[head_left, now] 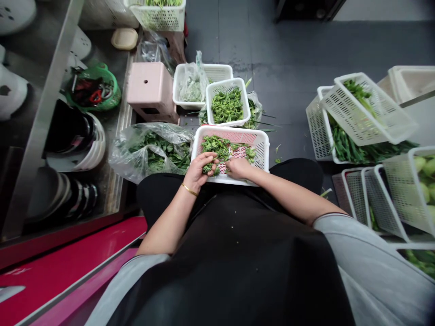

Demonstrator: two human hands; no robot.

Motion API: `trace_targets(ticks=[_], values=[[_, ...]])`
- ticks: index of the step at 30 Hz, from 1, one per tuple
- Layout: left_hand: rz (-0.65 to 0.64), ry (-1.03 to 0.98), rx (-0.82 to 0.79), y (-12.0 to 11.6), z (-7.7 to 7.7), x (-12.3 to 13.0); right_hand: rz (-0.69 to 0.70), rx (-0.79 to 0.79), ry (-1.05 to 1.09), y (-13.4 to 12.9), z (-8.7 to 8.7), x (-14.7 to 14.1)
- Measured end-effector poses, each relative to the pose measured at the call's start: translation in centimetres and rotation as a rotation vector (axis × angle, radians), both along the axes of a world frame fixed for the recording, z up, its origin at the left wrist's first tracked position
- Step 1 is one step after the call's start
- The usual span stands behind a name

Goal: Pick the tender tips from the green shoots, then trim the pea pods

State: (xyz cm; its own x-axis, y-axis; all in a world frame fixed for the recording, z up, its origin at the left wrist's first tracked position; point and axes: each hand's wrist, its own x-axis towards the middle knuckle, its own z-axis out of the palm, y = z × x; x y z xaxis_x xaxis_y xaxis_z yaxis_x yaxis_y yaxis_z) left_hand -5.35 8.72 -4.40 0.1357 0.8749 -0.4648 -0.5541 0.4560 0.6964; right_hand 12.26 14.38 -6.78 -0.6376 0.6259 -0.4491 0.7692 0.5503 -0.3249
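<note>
A white plastic basket with a pink lattice bottom rests at my lap, partly covered by my hands. Leafy green vegetables are heaped at its left, with a few loose sprigs on the right. Over the basket's left front side, my left hand is closed around a bunch of leafy greens. My right hand is closed beside it, fingertips pinched near the stems; what lies between them is hidden.
Ahead stands a smaller basket of greens, beside a pink stool. A clear bag of greens lies to the left, near shelves with stacked bowls. Stacked vegetable baskets are on the right.
</note>
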Motion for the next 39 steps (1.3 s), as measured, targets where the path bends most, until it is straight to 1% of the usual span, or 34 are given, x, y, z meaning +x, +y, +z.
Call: trace_targets(ticks=[1,3,5,8,10,12,13,15,17,18,19,21,23,25,26,27,28,29,30,31,32,33,34,36,37,39], values=[[-0.005,0.023,0.007,-0.1,0.0,-0.3,0.041,0.007,-0.056,0.0,-0.4,-0.3],[-0.033,0.096,0.014,-0.2,0.1,-0.3,0.044,0.005,-0.058,0.4,-0.3,-0.4],[-0.073,0.189,-0.005,-0.2,0.2,0.2,0.002,-0.029,0.051,1.4,1.1,0.3],[-0.123,0.26,-0.04,0.0,0.0,1.3,-0.129,-0.149,0.323,2.6,3.4,2.0],[-0.129,0.247,-0.048,0.3,-0.1,1.9,-0.216,-0.228,0.438,2.7,4.0,2.5],[-0.127,0.216,-0.055,0.5,-0.1,1.8,-0.236,-0.206,0.421,2.1,3.3,2.3],[-0.125,0.189,-0.056,0.6,-0.1,1.6,-0.207,-0.157,0.353,1.6,2.5,1.9],[-0.104,0.119,-0.047,0.7,0.1,0.8,-0.076,-0.05,0.145,0.6,0.7,0.9],[-0.061,0.082,-0.032,0.7,0.2,0.1,0.061,-0.007,-0.024,0.0,-0.7,0.0],[-0.036,0.105,-0.025,0.6,0.3,-0.1,0.097,-0.008,-0.058,0.0,-1.0,-0.2],[-0.021,0.154,-0.018,0.5,0.3,-0.1,0.103,-0.018,-0.052,0.1,-1.0,-0.2],[-0.047,0.283,0.002,0.1,0.2,0.4,0.038,-0.081,0.063,0.7,0.0,0.3],[-0.117,0.356,0.019,-0.2,0.1,1.4,-0.089,-0.176,0.282,1.2,1.6,1.2],[-0.176,0.31,0.017,-0.3,-0.1,2.6,-0.215,-0.297,0.51,1.5,3.1,2.1],[-0.176,0.27,0.011,-0.3,-0.1,3.0,-0.258,-0.372,0.591,1.5,3.5,2.4],[-0.157,0.237,0.002,-0.2,-0.2,3.2,-0.295,-0.439,0.64,1.6,3.6,2.7],[-0.132,0.213,-0.008,-0.2,-0.3,3.2,-0.332,-0.473,0.654,1.8,3.4,2.8],[-0.105,0.199,-0.02,-0.1,-0.3,3.0,-0.368,-0.459,0.632,2.0,3.0,2.8],[-0.083,0.188,-0.029,0.0,-0.4,2.6,-0.398,-0.384,0.58,2.3,2.3,2.7],[-0.069,0.17,-0.034,0.1,-0.4,2.1,-0.412,-0.264,0.498,2.7,1.5,2.5],[-0.064,0.141,-0.032,0.2,-0.4,1.6,-0.387,-0.137,0.383,2.9,0.6,2.2],[-0.061,0.104,-0.024,0.2,-0.4,1.0,-0.324,-0.038,0.256,3.1,-0.2,1.9],[-0.056,0.067,-0.013,0.2,-0.3,0.5,-0.239,0.02,0.14,3.1,-0.8,1.7],[-0.032,0.006,0.0,0.1,-0.1,-0.4,-0.095,0.041,-0.01,2.9,-1.4,1.7],[-0.022,-0.02,-0.004,0.0,-0.1,-0.7,-0.042,0.017,-0.046,2.7,-1.3,2.1],[-0.024,-0.06,-0.01,-0.1,0.0,-1.0,0.049,-0.081,-0.09,2.6,-0.5,3.1]])
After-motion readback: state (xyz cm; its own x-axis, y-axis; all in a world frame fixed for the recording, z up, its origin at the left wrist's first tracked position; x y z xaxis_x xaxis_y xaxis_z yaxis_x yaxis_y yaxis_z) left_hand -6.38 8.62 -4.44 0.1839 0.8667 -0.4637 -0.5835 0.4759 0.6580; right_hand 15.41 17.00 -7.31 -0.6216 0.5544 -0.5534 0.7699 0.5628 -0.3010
